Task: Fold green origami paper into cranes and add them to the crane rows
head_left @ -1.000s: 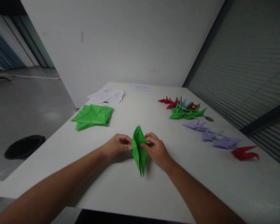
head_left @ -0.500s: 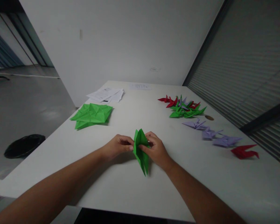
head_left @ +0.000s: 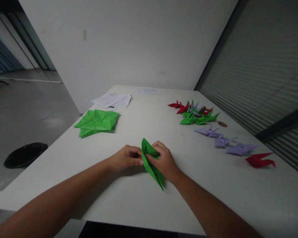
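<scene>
A partly folded piece of green origami paper [head_left: 152,170] is held between my two hands, just above the white table [head_left: 129,205]. Its narrow lower end points toward me and slightly right. My left hand [head_left: 129,156] pinches the paper's left edge between thumb and fingers. On the other side, my right hand [head_left: 164,159] grips it, with the thumb pressed on the inner face and the fingers behind, partly hidden by the paper.
Creased green sheets [head_left: 98,121] lie at the left, with printed papers [head_left: 113,100] behind them. A pile of red, green and purple paper cranes [head_left: 197,115] is at the back right. Purple cranes [head_left: 240,149] and a red crane [head_left: 259,161] sit nearer. A black bin [head_left: 26,155] stands on the floor.
The green paper has turned, its lower tip swinging to the right and its left face closing together. Both hands stay on it, having shifted only slightly.
</scene>
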Tool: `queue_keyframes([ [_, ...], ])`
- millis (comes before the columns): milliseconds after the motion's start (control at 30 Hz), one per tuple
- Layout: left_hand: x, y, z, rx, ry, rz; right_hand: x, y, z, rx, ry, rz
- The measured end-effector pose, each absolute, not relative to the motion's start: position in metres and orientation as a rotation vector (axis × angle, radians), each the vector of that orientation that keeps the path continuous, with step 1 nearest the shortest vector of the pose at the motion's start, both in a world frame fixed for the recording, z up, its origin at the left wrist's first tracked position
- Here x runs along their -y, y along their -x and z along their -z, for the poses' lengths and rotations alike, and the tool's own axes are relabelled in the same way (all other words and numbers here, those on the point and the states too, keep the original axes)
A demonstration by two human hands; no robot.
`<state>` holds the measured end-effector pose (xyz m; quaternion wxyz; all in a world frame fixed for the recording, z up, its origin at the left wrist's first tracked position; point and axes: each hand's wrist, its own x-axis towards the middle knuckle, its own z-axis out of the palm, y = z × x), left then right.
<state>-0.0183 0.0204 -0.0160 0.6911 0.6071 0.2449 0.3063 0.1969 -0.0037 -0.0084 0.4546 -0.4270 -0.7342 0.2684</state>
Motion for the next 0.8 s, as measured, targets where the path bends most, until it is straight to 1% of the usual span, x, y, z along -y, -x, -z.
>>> queue_keyframes([
  [200,-0.024,0.024,0.018,-0.552,-1.534,-0.717,0.007,-0.198,0.006,1.835,1.029,-0.599],
  [600,-0.021,0.022,0.021,-0.540,-1.477,-0.645,0.013,-0.197,0.001,1.890,0.989,-0.629],
  [800,-0.020,0.021,0.021,-0.497,-1.457,-0.621,0.014,-0.194,0.001,1.879,1.021,-0.565],
])
